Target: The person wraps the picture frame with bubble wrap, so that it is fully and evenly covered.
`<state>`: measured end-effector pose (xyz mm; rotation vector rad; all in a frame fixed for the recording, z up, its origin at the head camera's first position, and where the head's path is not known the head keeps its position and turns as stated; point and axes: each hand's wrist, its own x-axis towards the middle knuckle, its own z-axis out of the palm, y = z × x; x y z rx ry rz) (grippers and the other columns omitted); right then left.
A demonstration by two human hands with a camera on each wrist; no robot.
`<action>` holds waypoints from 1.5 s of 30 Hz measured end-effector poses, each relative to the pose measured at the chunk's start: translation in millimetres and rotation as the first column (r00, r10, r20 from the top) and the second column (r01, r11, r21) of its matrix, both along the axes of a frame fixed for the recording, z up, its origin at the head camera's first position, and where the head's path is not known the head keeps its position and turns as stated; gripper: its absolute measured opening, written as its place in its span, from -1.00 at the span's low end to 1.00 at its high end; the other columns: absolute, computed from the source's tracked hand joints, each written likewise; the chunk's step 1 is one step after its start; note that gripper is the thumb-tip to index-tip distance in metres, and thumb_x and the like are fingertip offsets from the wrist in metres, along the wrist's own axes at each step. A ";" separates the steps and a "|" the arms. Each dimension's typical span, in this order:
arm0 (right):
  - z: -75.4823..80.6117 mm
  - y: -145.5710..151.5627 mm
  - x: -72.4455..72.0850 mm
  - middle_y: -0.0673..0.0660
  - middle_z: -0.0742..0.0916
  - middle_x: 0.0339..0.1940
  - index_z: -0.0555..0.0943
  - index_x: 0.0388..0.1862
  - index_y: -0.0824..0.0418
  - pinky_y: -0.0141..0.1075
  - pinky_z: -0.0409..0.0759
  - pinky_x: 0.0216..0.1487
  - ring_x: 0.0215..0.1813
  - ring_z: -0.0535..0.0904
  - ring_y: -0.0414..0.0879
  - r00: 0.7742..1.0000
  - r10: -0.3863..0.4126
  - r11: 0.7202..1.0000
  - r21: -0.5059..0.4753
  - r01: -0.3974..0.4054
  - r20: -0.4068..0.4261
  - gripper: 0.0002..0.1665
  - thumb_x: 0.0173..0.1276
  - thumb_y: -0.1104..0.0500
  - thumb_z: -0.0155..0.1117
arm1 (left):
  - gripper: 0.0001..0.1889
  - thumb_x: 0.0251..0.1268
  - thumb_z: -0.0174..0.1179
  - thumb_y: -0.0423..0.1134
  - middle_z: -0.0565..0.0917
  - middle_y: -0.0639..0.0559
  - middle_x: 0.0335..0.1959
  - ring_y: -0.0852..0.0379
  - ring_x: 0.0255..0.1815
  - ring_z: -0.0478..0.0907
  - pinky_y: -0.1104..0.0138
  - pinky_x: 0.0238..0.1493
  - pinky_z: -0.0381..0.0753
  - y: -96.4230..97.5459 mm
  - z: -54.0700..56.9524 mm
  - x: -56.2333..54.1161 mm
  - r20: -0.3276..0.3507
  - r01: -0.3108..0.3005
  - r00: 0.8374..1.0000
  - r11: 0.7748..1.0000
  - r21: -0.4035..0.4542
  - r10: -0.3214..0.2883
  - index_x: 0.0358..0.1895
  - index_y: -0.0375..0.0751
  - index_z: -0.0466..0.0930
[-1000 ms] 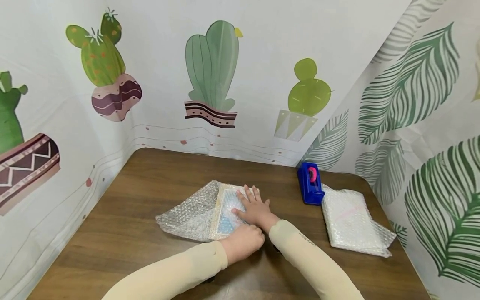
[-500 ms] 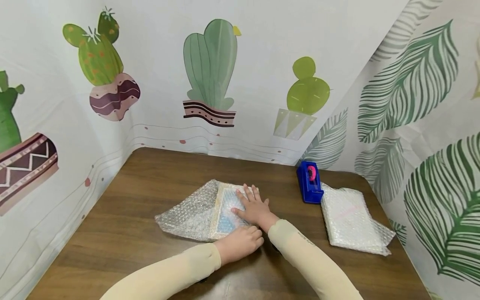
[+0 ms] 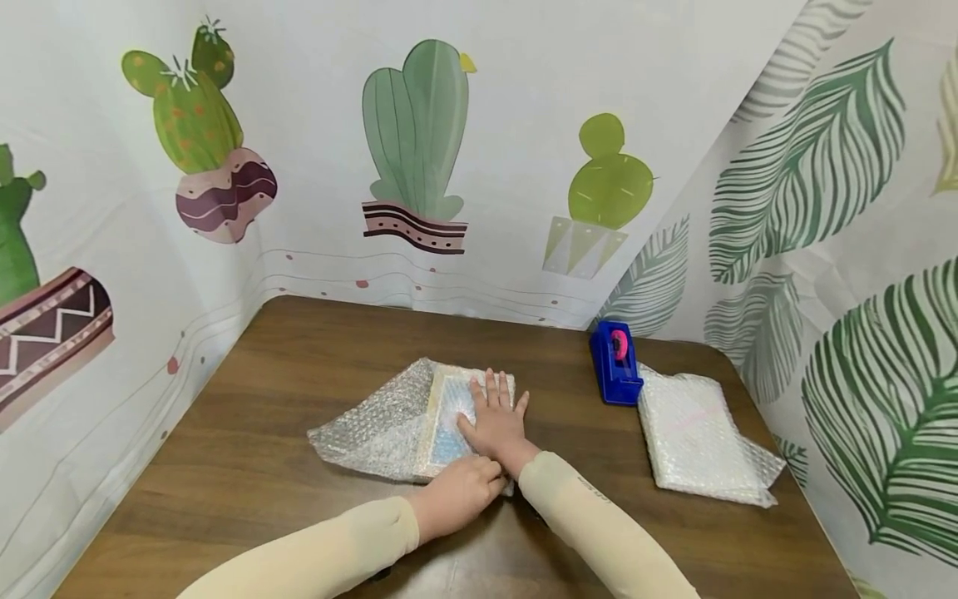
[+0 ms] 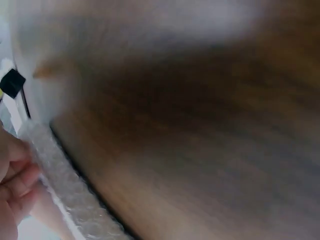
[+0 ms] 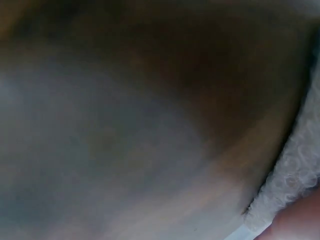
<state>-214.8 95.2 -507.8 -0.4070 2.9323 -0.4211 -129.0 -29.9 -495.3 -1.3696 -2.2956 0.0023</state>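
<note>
A picture frame (image 3: 447, 445) with a pale border and a blue picture lies flat on the wooden table, covered with bubble wrap (image 3: 370, 433). The loose sheet spreads out to the left in a point. My right hand (image 3: 496, 423) rests on top of the frame with its fingers spread. At the near right corner my left hand (image 3: 458, 497) is curled and pinches the bubble wrap. In the left wrist view its fingers (image 4: 22, 182) meet the wrapped edge (image 4: 67, 180). The right wrist view is mostly blurred, with bubble wrap (image 5: 292, 170) along its right side.
A blue tape dispenser (image 3: 615, 374) with a pink-cored roll stands at the back right of the table (image 3: 284, 366). Beside it lies a flat package (image 3: 692, 441) wrapped in bubble wrap, one corner of wrap sticking out. A patterned cloth backdrop (image 3: 314, 166) rises behind the table.
My left hand has drawn back toward the near left along the corner, exposing a bit of wrap. My right hand has shifted slightly left and turned more upright on the frame.
</note>
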 end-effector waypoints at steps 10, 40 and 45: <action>1.3 -3.3 -0.4 0.19 -0.07 0.77 0.01 0.71 -0.18 0.60 -0.06 0.49 0.77 -0.28 0.22 1.000 -0.020 0.999 0.027 0.019 0.018 -0.12 0.54 -0.44 -0.14 | -0.73 0.48 0.16 -0.25 0.84 -0.13 -0.10 0.01 -0.12 0.81 0.26 0.00 0.76 -50.1 22.2 19.1 0.805 -0.298 0.594 0.929 0.221 -0.001 0.06 -0.30 0.73; -5.5 -4.9 -0.7 0.18 -0.09 0.77 -0.04 0.71 -0.22 0.59 -0.09 0.50 0.77 -0.30 0.20 1.000 -0.021 0.997 0.068 0.021 0.000 -0.09 0.52 -0.51 -0.22 | -0.56 0.62 -0.14 -0.11 0.64 -0.26 -0.36 -0.01 -0.40 0.64 0.25 -0.22 0.68 -71.3 -6.1 7.9 0.964 -0.977 0.158 0.107 0.183 -0.214 0.11 -0.51 0.43; -3.3 -5.9 -0.5 0.18 -0.09 0.77 -0.05 0.71 -0.24 0.59 -0.10 0.51 0.77 -0.30 0.20 0.999 -0.045 0.995 0.085 0.044 0.008 -0.09 0.52 -0.51 -0.21 | -0.35 0.70 -0.39 -0.15 -0.18 -0.40 0.68 -0.29 0.73 -0.30 -0.06 0.73 -0.27 -56.9 1.3 4.6 0.831 -0.965 0.233 -0.016 0.262 -0.505 0.63 -0.48 -0.23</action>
